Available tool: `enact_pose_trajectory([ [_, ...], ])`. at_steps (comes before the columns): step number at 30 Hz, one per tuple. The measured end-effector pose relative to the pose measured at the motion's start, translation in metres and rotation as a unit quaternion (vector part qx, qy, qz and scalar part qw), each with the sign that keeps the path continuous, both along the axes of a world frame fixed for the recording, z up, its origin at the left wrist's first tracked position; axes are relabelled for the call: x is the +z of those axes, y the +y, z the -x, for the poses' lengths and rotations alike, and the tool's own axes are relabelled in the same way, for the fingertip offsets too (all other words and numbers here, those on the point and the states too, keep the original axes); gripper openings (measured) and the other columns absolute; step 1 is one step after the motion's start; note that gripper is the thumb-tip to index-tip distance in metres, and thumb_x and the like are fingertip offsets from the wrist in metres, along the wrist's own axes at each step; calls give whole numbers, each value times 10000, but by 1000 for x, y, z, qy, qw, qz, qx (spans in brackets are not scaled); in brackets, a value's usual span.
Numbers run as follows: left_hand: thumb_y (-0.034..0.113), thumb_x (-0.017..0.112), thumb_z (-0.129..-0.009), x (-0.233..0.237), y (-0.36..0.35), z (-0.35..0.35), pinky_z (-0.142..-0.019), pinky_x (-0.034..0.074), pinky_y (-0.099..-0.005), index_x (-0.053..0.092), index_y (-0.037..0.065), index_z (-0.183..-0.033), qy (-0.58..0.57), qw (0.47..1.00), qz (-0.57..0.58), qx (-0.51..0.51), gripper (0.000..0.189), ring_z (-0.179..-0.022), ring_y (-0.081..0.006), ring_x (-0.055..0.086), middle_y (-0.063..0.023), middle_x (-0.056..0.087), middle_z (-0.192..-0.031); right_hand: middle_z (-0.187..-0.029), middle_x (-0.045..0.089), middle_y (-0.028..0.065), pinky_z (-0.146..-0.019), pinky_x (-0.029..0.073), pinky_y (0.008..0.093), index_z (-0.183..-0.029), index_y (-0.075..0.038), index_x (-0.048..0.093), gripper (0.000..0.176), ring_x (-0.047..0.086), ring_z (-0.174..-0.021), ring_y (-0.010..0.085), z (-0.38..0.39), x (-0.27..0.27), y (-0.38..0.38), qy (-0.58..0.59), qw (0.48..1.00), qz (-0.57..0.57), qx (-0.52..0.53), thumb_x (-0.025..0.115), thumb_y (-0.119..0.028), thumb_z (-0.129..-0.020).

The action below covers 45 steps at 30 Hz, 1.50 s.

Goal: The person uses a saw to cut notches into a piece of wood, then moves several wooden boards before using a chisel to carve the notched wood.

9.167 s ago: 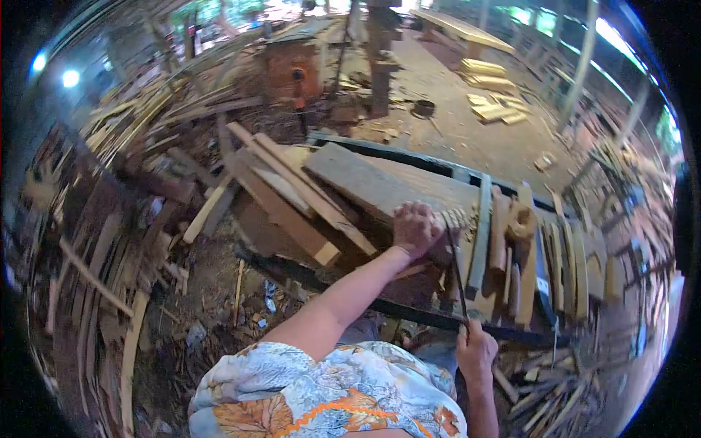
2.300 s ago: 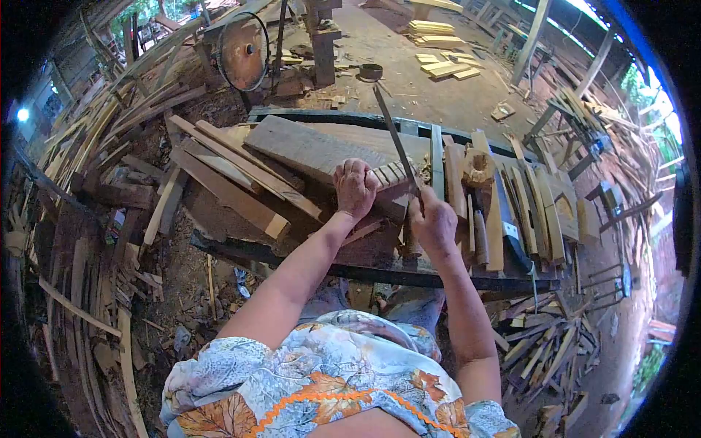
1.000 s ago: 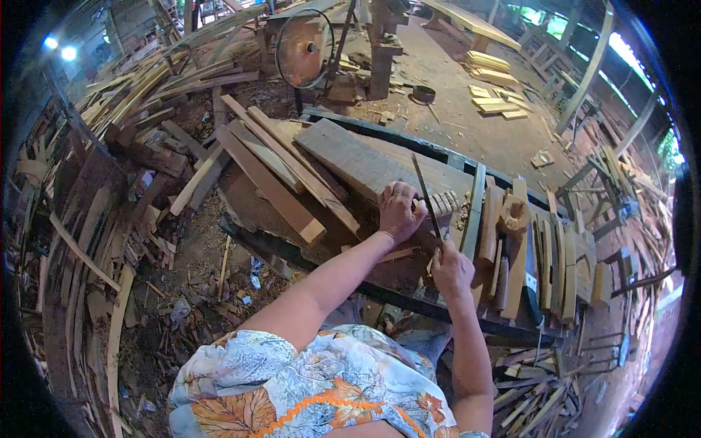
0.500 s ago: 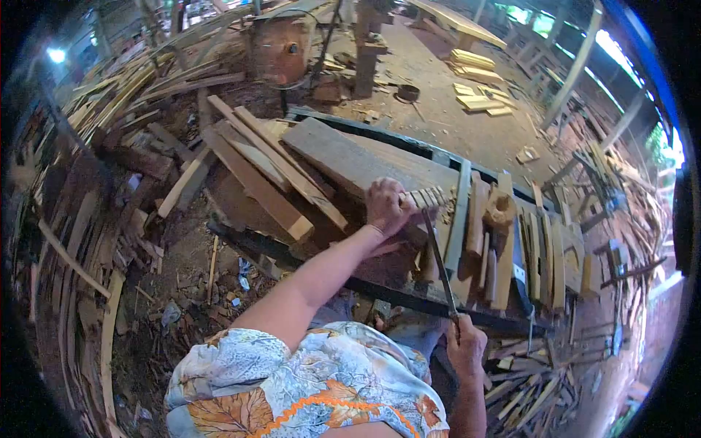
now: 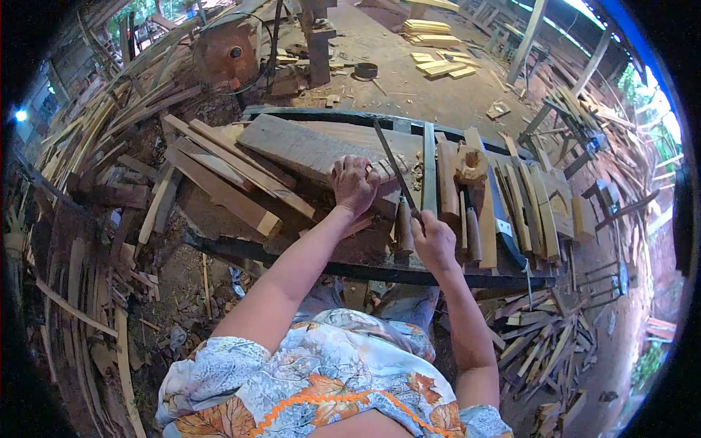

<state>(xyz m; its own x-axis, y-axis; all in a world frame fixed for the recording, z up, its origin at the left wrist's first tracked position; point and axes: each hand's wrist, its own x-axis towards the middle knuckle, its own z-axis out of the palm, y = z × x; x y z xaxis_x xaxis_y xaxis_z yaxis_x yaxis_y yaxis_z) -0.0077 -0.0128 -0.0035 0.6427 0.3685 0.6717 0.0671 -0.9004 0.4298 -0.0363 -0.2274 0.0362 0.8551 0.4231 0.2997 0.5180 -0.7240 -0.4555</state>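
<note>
My left hand [image 5: 355, 184] is closed on a small notched wooden piece [image 5: 387, 168], pressing it against a thick grey-brown plank [image 5: 292, 146] on the bench. In my right hand [image 5: 436, 242] is the handle of a long, thin dark file [image 5: 395, 162]. The file slants up and to the left, its blade lying across or just beside the right end of the notched piece; contact is hard to make out. Small wood chips [image 5: 417, 175] lie right of the piece, beside a dark metal bar [image 5: 429, 168].
Chisel-like handled tools [image 5: 473, 235], a hollowed wooden block [image 5: 471, 163] and a saw [image 5: 509, 244] lie on the bench's right side. Long boards [image 5: 226, 190] rest at its left. Scrap wood [image 5: 544, 339] covers the ground at lower right, and yellow planks [image 5: 442, 64] lie behind.
My right hand and the file have moved up and forward, so the blade now reaches past the notched piece. My left hand still holds the piece. The view has shifted.
</note>
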Motion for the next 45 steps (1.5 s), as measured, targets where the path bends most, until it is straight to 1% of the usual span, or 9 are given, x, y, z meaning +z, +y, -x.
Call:
enact_pose_trajectory([
  [4, 294, 508, -798, -3, 1, -3, -901, 341, -467, 587, 106, -914, -9, 1000, -6, -6, 234, -1010, -323, 461, -114, 544, -973, -709, 606, 226, -654, 457, 511, -874, -53, 538, 266, 607, -733, 418, -13, -5, 12, 17, 1000, -2, 9, 538, -319, -881],
  [6, 309, 513, -801, -4, 1, -4, -941, 277, -479, 596, 113, -942, 16, 1000, 8, -6, 255, -1044, -303, 454, -110, 540, -1002, -710, 608, 227, -654, 457, 511, -874, -53, 541, 270, 610, -732, 416, -18, -14, 14, 5, 1000, 7, 11, 534, -322, -886],
  [14, 307, 505, -799, 0, 0, -2, -884, 343, -471, 565, 97, -908, 13, 1000, 1, 0, 244, -1006, -318, 467, -118, 540, -947, -685, 611, 202, -628, 467, 492, -895, -58, 538, 237, 616, -698, 401, -9, -3, 10, 16, 998, 48, 29, 561, -293, -874],
  [18, 323, 510, -791, 0, -2, -4, -869, 339, -489, 559, 97, -899, -3, 1000, 8, 5, 255, -1001, -301, 470, -113, 538, -950, -676, 608, 197, -599, 471, 472, -961, -75, 564, 190, 618, -665, 385, 8, -6, -11, -10, 996, 87, 25, 577, -238, -865],
  [23, 383, 503, -772, 2, 0, -2, -921, 291, -486, 581, 100, -899, -19, 999, 25, 6, 320, -1014, -308, 456, -120, 527, -970, -668, 601, 181, -550, 471, 439, -975, -82, 567, 145, 622, -632, 368, 41, 2, -38, 31, 998, 42, 41, 579, -154, -850],
  [25, 381, 508, -771, 0, 0, -2, -926, 286, -485, 584, 104, -903, -18, 1000, 25, 5, 316, -1020, -308, 452, -120, 526, -976, -694, 612, 184, -579, 472, 455, -969, -75, 564, 151, 625, -663, 372, 32, 3, -37, 42, 993, 108, 8, 578, -168, -850],
  [29, 375, 525, -769, 4, 3, -1, -941, 271, -483, 593, 115, -917, -21, 999, 27, -2, 306, -1036, -294, 446, -109, 528, -995, -728, 624, 198, -619, 474, 473, -968, -67, 561, 167, 628, -711, 378, -11, 9, 15, 26, 988, 153, 18, 564, -196, -862],
  [34, 377, 528, -770, 6, 0, 5, -949, 267, -475, 591, 113, -922, -10, 1000, 28, -5, 311, -1056, -287, 438, -106, 531, -1006, -732, 629, 205, -647, 476, 483, -943, -61, 554, 195, 628, -735, 383, -24, 2, 40, -11, 996, 81, 23, 532, -244, -882],
  [45, 409, 488, -768, 1, 0, -4, -915, 302, -463, 564, 99, -911, 20, 1000, -6, 12, 349, -1019, -282, 465, -115, 527, -983, -628, 554, 207, -544, 440, 431, -865, -45, 555, 125, 585, -602, 391, 104, 1, -110, 97, 994, 9, -56, 571, -169, -870],
])
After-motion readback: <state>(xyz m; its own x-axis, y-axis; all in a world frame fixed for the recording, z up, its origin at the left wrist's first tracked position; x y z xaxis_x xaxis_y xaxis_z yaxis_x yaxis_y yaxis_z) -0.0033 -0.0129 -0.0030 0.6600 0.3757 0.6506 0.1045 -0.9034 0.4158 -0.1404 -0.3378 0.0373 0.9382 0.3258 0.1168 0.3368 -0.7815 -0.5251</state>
